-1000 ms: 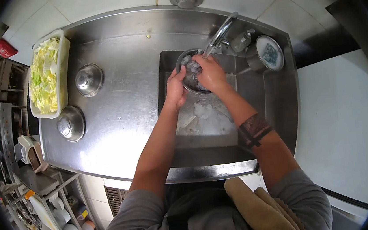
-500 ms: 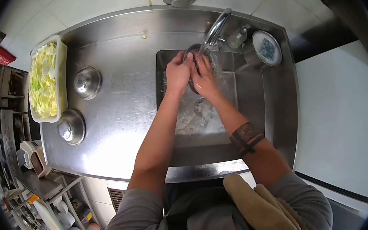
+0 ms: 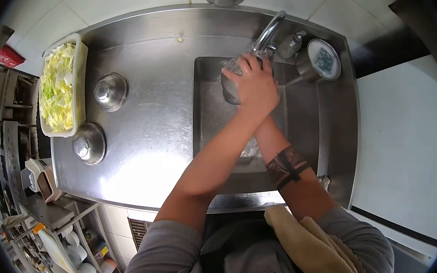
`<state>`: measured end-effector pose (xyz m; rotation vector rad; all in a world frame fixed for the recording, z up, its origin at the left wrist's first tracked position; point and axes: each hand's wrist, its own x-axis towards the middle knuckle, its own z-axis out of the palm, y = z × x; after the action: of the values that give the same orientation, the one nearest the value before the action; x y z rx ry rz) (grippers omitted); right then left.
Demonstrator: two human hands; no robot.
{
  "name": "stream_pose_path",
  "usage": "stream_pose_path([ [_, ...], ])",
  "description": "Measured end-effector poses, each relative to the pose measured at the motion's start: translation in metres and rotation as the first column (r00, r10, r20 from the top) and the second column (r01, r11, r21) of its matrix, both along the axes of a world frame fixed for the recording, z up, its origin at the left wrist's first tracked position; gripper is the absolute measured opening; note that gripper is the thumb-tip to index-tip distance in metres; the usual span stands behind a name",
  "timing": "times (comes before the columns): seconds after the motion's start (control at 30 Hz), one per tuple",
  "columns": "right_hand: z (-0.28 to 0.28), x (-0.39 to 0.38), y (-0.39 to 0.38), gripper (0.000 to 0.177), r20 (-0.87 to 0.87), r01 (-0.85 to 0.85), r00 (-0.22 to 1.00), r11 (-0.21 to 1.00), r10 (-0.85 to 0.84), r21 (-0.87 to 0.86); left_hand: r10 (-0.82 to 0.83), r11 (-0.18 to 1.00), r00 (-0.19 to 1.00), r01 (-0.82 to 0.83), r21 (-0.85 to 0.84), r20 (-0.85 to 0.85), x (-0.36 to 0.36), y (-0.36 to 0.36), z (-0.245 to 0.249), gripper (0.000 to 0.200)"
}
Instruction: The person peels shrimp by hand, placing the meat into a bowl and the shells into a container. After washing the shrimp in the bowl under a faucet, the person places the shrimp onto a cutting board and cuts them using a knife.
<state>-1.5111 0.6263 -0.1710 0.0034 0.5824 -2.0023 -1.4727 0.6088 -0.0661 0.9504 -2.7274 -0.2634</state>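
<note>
"Holding what, exactly?"

"Splayed fingers of my left hand [image 3: 257, 86] lie across a metal bowl [image 3: 231, 92], right of centre in the upper frame. That hand is spread, not clenched. My right hand [image 3: 276, 89] is mostly hidden underneath, so I can't tell how it grips."

"And the bowl?"

"Tilted, in the upper part of the sink [image 3: 217, 118], just below the faucet [image 3: 271, 29]. My left forearm crosses over my right."

"What's around you?"

"Right of the faucet, a clear bottle [image 3: 290, 46], then a round pot [image 3: 323, 59] with a bluish patch inside its rim. Over on the left, two domed metal bowls [image 3: 111, 92] sit on the steel counter [image 3: 156, 90], and a white tub [image 3: 83, 62] of cut leafy greens [image 3: 58, 88] fills the upper left."
</note>
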Motion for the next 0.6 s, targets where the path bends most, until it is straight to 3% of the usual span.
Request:
stream_pose_path([
  [0.07,0.002,-0.003,0.002,0.037,-0.025,0.004,1.000,0.999,-0.003,0.045,-0.003,0.999,1.000,0.004,0.047,-0.019,0.001,-0.002,-0.002,0.074],
  [0.13,0.002,-0.010,0.001,0.036,-0.075,0.017,0.997,0.991,-0.007,0.132,0.133,0.952,0.983,-0.091,0.294,-0.125,0.001,-0.017,-0.009,0.075],
  [0.17,0.003,-0.013,-0.001,0.036,-0.124,0.034,0.992,0.979,-0.010,0.199,0.129,0.950,0.984,-0.087,0.298,-0.123,-0.002,-0.031,-0.023,0.075],
  [0.23,0.004,-0.018,-0.004,0.035,-0.163,0.053,0.987,0.960,-0.007,0.275,0.291,0.713,0.889,0.044,0.700,-0.353,-0.008,-0.071,-0.064,0.060],
  [0.27,0.003,-0.020,-0.011,0.031,-0.684,0.303,0.728,0.873,0.048,0.383,0.289,0.711,0.890,0.046,0.702,-0.352,-0.005,-0.089,-0.079,0.060],
  [0.3,0.003,-0.021,-0.015,0.027,-0.947,0.557,0.235,0.768,0.217,0.314,0.461,0.307,0.786,0.296,0.905,-0.413,0.000,-0.106,-0.092,0.050],
  [0.33,0.016,-0.022,-0.013,0.027,-0.948,0.558,0.235,0.768,0.216,0.314,0.637,-0.132,0.684,0.553,0.823,-0.357,0.007,-0.116,-0.092,0.041],
  [0.37,0.032,-0.029,-0.009,0.027,-0.949,0.553,0.060,0.781,0.310,0.290,0.636,-0.132,0.683,0.553,0.822,-0.358,0.013,-0.120,-0.093,0.041],
  [0.43,0.046,-0.041,-0.005,0.028,-0.849,0.604,-0.267,0.766,0.456,0.221,0.689,-0.325,0.666,0.636,0.700,-0.285,0.030,-0.116,-0.077,0.033],
  [0.57,0.053,-0.045,-0.004,0.040,-0.862,0.591,-0.244,0.773,0.443,0.230,0.776,-0.344,0.594,0.679,0.648,-0.211,0.033,-0.104,-0.082,0.038],
  [0.6,0.066,-0.031,0.001,0.048,-0.782,0.627,-0.357,0.752,0.510,0.204,0.785,-0.333,0.570,0.718,0.611,-0.242,0.033,-0.103,-0.088,0.038],
])
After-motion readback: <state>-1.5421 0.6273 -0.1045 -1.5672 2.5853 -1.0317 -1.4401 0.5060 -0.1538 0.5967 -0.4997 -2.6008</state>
